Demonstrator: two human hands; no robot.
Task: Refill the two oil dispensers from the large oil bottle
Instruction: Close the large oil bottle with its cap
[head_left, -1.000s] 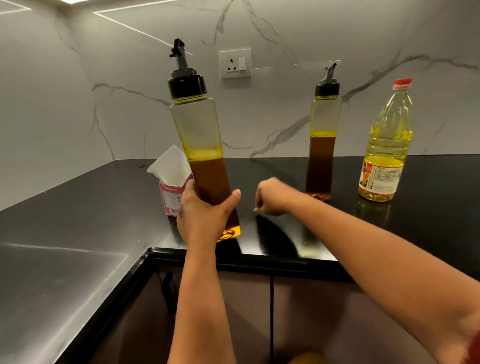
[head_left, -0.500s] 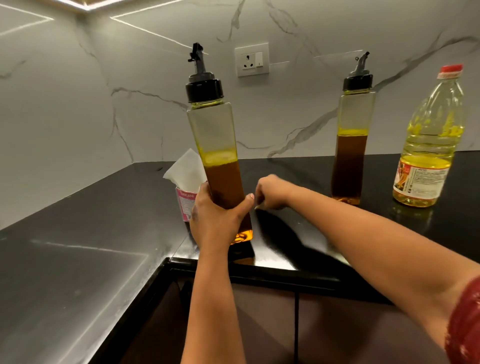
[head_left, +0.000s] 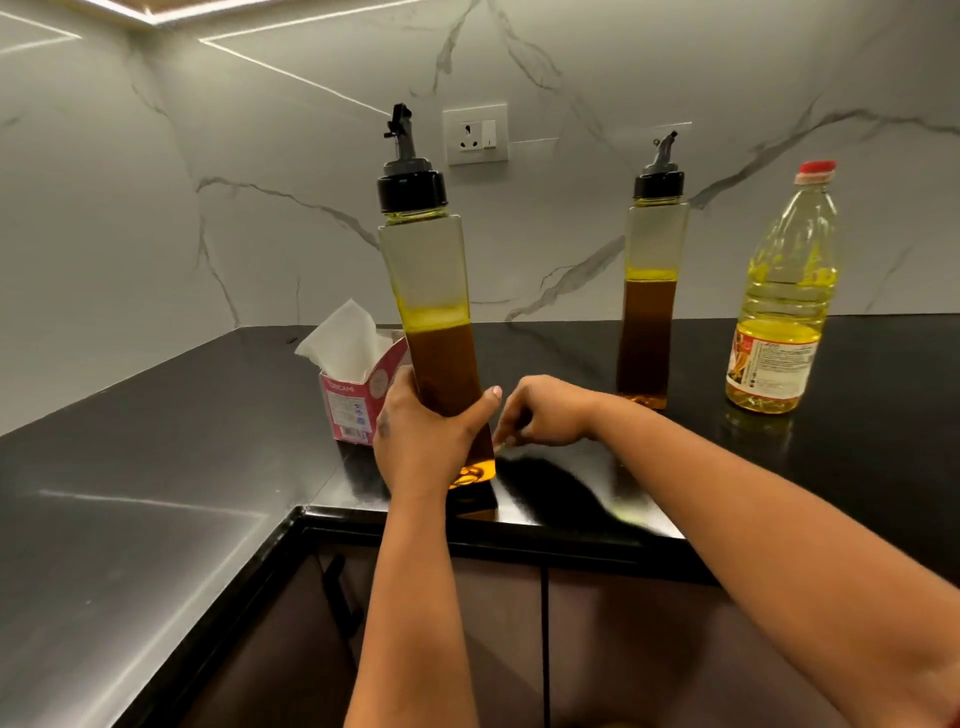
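Note:
The near oil dispenser (head_left: 426, 270) is a tall clear bottle with a black pour-spout cap, about half full of oil. It stands at the counter's front edge, and my left hand (head_left: 426, 441) grips its lower part. My right hand (head_left: 550, 415) lies just right of the dispenser's base with its fingers curled; I see nothing in it. A second dispenser (head_left: 652, 291), capped and filled to a similar level, stands further back on the right. Right of that one stands the large oil bottle (head_left: 784, 312), with a red cap on and yellow oil inside.
A pink tissue box (head_left: 358, 400) with a white tissue sticking up sits just left of the near dispenser. The black countertop (head_left: 156, 467) bends round an inner corner on the left. A wall socket (head_left: 475, 134) is on the marble backsplash, and cabinet doors (head_left: 519, 649) are below.
My right hand has come closer to the near dispenser's base. My left hand keeps the same grip on the dispenser. The view has shifted to the left.

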